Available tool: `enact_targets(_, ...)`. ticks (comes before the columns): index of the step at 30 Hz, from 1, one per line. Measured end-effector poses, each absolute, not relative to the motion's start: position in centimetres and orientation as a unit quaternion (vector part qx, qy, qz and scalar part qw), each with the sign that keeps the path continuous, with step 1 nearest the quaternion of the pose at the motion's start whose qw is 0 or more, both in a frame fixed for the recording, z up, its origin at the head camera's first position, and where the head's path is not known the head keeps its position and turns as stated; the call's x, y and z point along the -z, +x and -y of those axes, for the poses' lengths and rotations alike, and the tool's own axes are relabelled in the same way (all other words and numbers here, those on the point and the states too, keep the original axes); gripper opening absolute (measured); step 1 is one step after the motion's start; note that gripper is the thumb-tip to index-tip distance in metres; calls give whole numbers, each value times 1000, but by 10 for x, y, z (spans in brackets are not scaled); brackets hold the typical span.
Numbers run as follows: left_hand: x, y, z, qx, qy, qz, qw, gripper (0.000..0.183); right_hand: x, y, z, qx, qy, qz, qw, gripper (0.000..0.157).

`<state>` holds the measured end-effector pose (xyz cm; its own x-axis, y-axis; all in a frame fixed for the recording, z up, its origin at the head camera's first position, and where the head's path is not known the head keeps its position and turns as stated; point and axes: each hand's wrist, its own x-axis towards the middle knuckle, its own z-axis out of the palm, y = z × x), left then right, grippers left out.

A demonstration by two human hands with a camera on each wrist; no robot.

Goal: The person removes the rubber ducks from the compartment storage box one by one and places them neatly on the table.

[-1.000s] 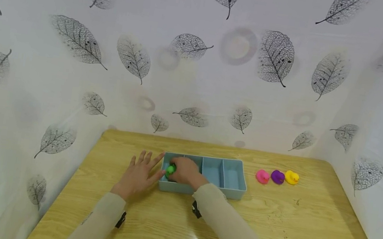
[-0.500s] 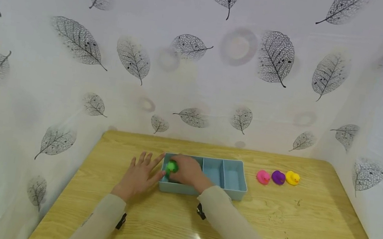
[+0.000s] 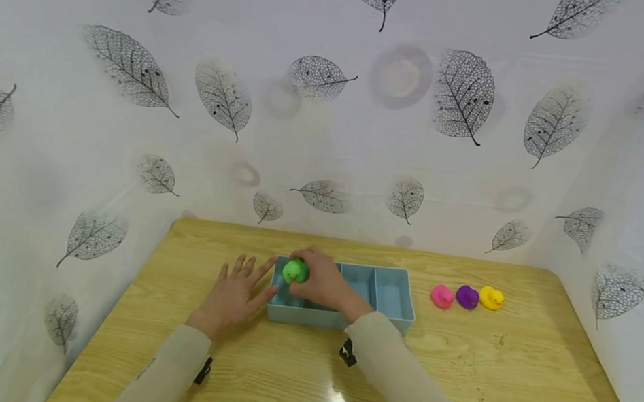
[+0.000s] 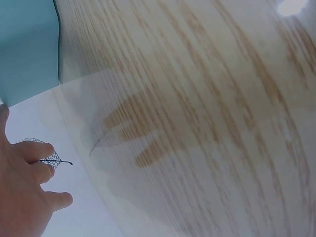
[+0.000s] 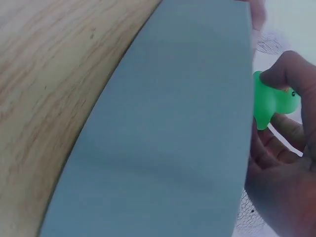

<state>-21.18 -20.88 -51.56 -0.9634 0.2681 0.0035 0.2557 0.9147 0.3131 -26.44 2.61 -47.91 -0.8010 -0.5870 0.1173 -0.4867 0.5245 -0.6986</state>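
Note:
Pinched between the thumb and fingers of my right hand (image 3: 324, 282) is a green rubber duck (image 3: 295, 271), held over the leftmost compartment of a blue-grey divided box (image 3: 336, 320). The right wrist view shows the thumb on top of the duck (image 5: 266, 101) and other fingers beneath it, beyond the box's side wall (image 5: 163, 128). My left hand (image 3: 229, 296) lies with fingers spread at the box's left end, index fingertip and thumb tip right at its edge. In the left wrist view, part of the left hand (image 4: 24, 182) shows near the box's corner (image 4: 29, 54).
To the right of the box, a pink duck (image 3: 442, 297), a purple duck (image 3: 467, 297) and a yellow duck (image 3: 491, 297) stand in a row on the wooden table (image 3: 271, 386). A white leaf-print curtain (image 3: 330, 140) surrounds the table's back and sides.
My right hand has raised the green duck from inside the leftmost compartment to above it, shifting slightly back and right. The left hand has stayed in place at the box's end.

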Motion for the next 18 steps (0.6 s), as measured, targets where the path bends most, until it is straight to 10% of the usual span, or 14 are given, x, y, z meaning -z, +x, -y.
enact_targets(18,519,-214,209,-158,133,-978,21,74,472,-261,-48,567,-258,-767,154,52)
